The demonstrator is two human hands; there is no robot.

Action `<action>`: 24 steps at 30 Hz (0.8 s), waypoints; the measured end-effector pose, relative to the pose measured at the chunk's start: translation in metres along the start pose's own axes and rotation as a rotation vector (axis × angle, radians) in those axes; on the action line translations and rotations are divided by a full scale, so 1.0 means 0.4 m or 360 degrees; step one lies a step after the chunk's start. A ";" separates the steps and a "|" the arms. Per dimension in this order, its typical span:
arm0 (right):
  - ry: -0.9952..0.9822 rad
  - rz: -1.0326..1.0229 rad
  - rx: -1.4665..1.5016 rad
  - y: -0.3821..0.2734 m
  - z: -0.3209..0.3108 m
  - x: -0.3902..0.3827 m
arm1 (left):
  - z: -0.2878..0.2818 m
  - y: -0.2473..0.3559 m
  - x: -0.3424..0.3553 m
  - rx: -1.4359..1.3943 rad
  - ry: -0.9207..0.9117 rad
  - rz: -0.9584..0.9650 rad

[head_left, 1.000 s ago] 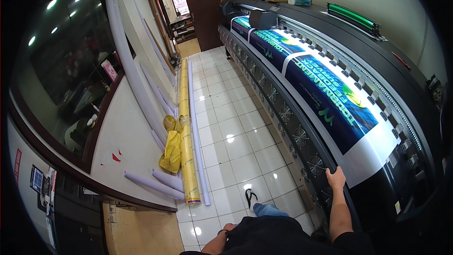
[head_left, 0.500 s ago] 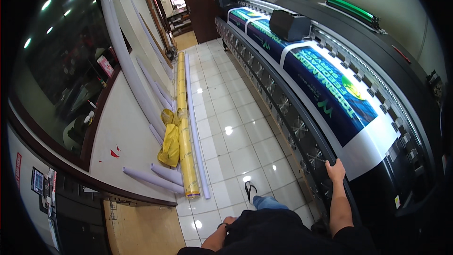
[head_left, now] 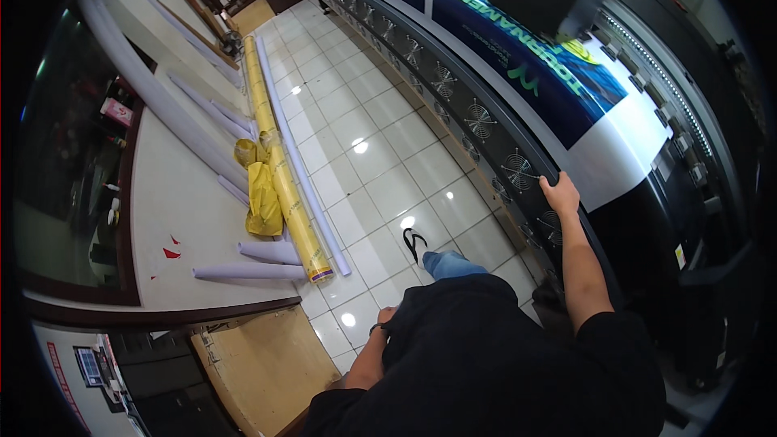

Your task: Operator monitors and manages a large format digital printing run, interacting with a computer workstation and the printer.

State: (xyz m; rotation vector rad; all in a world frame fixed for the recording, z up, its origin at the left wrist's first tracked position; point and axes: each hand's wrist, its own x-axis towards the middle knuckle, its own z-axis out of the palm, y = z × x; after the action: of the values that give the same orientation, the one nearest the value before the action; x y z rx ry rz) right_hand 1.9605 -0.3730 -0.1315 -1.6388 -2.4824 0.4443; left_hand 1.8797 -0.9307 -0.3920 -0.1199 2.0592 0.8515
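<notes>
Printed banner [head_left: 566, 81]: blue, white-edged, lying across large-format printer [head_left: 486, 125], just beyond right hand [head_left: 560, 194]. Right grip clamped on printer's front rail, not on banner. Left hand [head_left: 380, 330] mostly hidden, grip indeterminate. Banner apparently still emerging, not yet detached.

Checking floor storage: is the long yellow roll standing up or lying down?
Lying down: the long yellow roll stretches flat along the white tiled floor.
</notes>
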 end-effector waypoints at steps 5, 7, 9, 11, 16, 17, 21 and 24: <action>0.0037 -0.0067 0.0003 -0.013 0.014 0.000 | -0.011 -0.031 0.007 -0.0035 -0.0003 0.0009; 0.0028 -0.0061 0.0008 -0.018 0.010 0.002 | -0.014 -0.030 0.015 0.0002 0.0015 0.0030; 0.0006 -0.0021 0.0006 -0.013 0.004 -0.005 | -0.006 -0.015 0.006 -0.0025 0.0012 0.0006; 0.0051 -0.0047 0.0015 -0.005 0.007 -0.003 | -0.001 -0.002 0.028 -0.0018 0.0023 -0.0032; 0.0147 -0.0086 -0.0021 0.005 0.025 -0.004 | 0.005 0.024 0.060 0.0046 0.0007 -0.0075; 0.0107 -0.0077 -0.0032 -0.005 0.022 -0.005 | 0.003 0.012 0.063 0.0075 0.0008 -0.0090; 0.0097 -0.0070 -0.0046 -0.014 0.013 -0.007 | 0.013 0.035 0.070 0.0115 -0.0009 -0.0135; 0.0139 -0.0099 -0.0050 -0.014 0.018 -0.003 | 0.013 0.022 0.081 0.0147 0.0005 -0.0099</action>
State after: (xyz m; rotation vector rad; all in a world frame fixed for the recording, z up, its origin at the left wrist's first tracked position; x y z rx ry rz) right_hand 1.9544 -0.3774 -0.1364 -1.5522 -2.4805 0.3208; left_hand 1.8600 -0.9136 -0.4140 -0.1342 2.0827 0.7177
